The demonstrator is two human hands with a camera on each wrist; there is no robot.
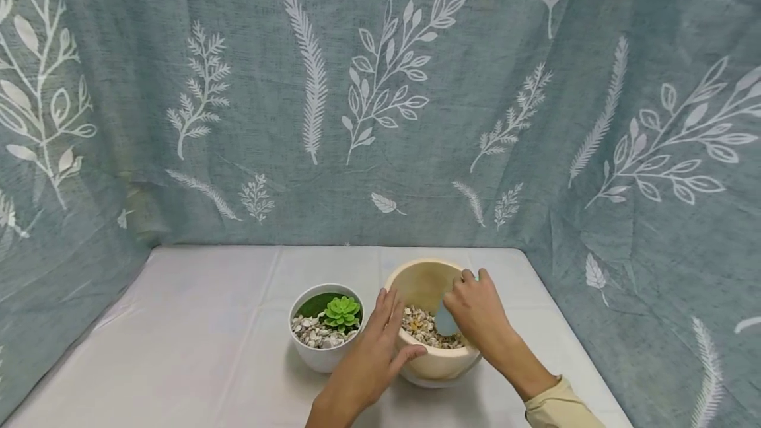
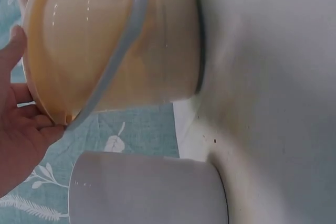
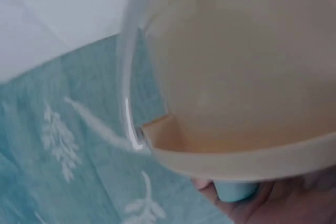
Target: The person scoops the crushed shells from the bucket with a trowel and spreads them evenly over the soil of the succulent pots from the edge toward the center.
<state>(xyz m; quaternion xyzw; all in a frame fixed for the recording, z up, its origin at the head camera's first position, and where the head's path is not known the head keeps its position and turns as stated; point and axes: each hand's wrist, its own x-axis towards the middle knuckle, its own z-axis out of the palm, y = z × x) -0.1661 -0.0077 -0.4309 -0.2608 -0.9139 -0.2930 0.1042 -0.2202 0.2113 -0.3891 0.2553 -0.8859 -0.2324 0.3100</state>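
A cream plastic bucket point(image 1: 440, 365) stands on the table, with small shell-like stones point(image 1: 421, 326) in its bottom. My left hand point(image 1: 371, 345) holds the bucket's near-left rim, fingers along the left side and thumb across the front. In the left wrist view, the fingers point(image 2: 31, 111) meet the rim beside the handle joint. Over the right side of the bucket, my right hand point(image 1: 478, 309) grips a light blue scoop, whose blade point(image 1: 444, 322) reaches down into the stones. A rounded blue end point(image 3: 234, 190) of the scoop shows between the fingers in the right wrist view.
Just left of the bucket stands a white pot point(image 1: 324, 358) holding pale stones and a green artificial succulent point(image 1: 341, 313). The bucket's pale handle point(image 2: 118, 51) hangs down its side. A leaf-patterned teal cloth point(image 1: 333, 203) borders the back and sides of the white table point(image 1: 196, 322).
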